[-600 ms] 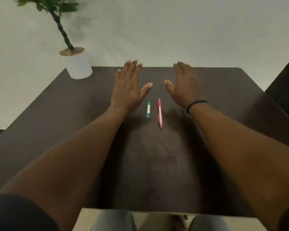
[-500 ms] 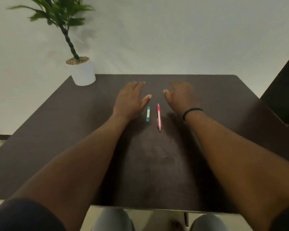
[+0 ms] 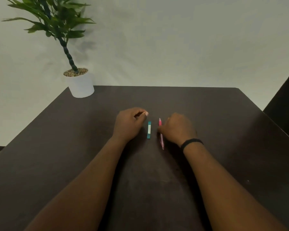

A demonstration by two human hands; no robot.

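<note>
**Two hands at frame centre on a dark brown wooden table point(image 3: 215, 110).** Half a second earlier both hands lay flat with their fingers spread; now both are curled. The left hand point(image 3: 129, 125) forms a loose fist and holds nothing. It sits just left of a small teal rectangular case point(image 3: 149, 130). The right hand point(image 3: 178, 129), above a black wristband point(image 3: 191, 143), lays its thumb across the barrel of a slim pink plastic pen point(image 3: 162, 141) and appears to pinch it, though its fingers are hidden under the palm. The pen lies flat on the table, parallel to the case and just right of it, not touching. The pick-up seems begun, with the lift not yet made. Open tabletop lies on every side of the hands and all edges are well apart. A white pot with a green plant point(image 3: 81, 87) stands at the table's upper-left corner, far from the hands.
</note>
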